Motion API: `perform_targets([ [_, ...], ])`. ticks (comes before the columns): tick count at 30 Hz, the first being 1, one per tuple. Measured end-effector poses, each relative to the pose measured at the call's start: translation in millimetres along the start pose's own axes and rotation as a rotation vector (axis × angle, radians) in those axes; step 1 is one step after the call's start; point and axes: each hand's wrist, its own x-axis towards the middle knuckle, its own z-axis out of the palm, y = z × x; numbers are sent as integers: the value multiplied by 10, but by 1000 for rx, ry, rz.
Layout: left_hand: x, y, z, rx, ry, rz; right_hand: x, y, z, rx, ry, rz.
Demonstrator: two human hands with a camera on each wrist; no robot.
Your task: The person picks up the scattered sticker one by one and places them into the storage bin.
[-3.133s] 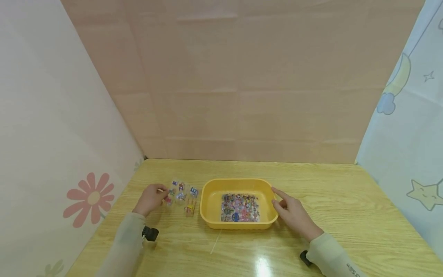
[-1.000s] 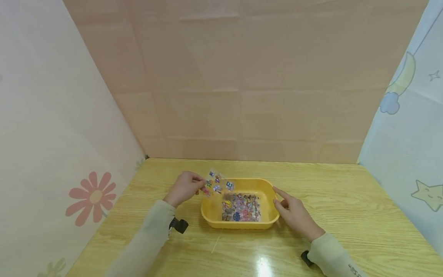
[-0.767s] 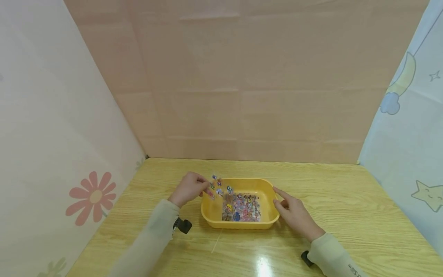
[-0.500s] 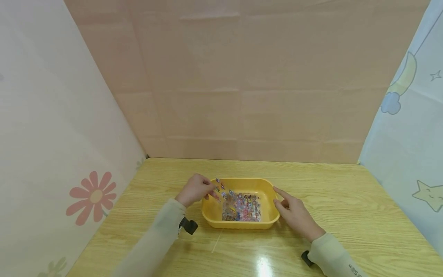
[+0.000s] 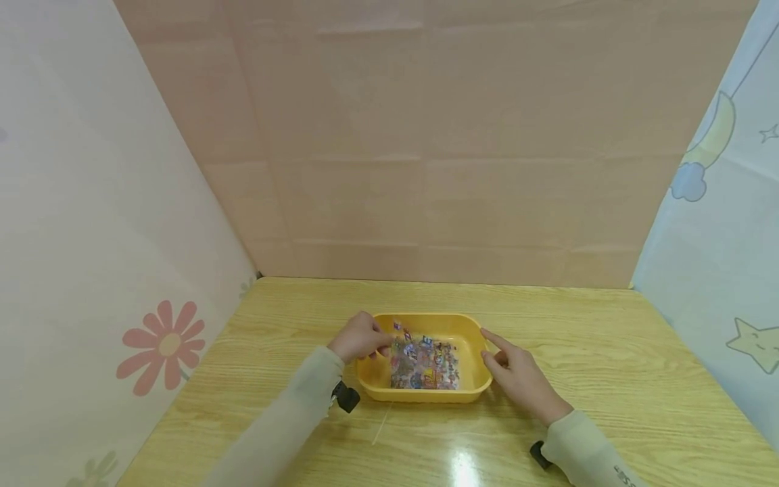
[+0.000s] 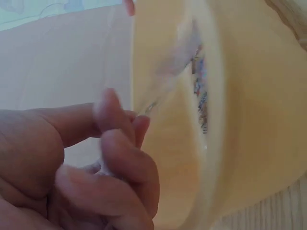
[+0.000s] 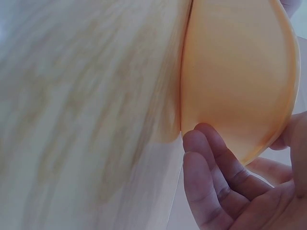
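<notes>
My left hand (image 5: 360, 336) reaches over the left rim of a yellow plastic basin (image 5: 420, 395). Thumb and fingertips pinch the edge of a clear sticker sheet (image 5: 427, 340) printed with small colourful letters and figures. In the left wrist view the sheet (image 6: 172, 67) is blurred and slants down into the basin. Beneath it, more densely printed clear sticker sheets (image 5: 450, 380) lie on the basin floor, partly covered. My right hand (image 5: 516, 373) holds the basin's right rim. From the right wrist view, its fingers (image 7: 199, 177) rest along the outer wall, with the thumb up at the rim.
The basin stands on a wood-grain table (image 5: 608, 352). A pinkish-beige cloth backdrop (image 5: 420, 169) rises behind, and patterned pale side panels (image 5: 91, 237) border it. A thin pale line (image 5: 382, 424) runs on the table in front of the basin.
The left hand has lifted the sticker sheet from the table on the left, carried it rightward and lowered it into the basin over the other sheets. The right hand has stayed on the rim.
</notes>
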Motion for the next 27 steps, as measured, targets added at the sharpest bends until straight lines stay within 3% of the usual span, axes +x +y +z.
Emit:
perform_targets([
  [11,31,-1,89,77,-34,-14,0,4,-4,-16,5,-9],
  [21,34,-16,70,69,-44,-27,-6,0,-5,-9,-6,0],
  [24,14,-29,32,62,-33,1,3,-4,-7,-20,-4,-3],
  [27,-38,-70,-21,65,14,71,7,7,-11,-47,3,-14],
])
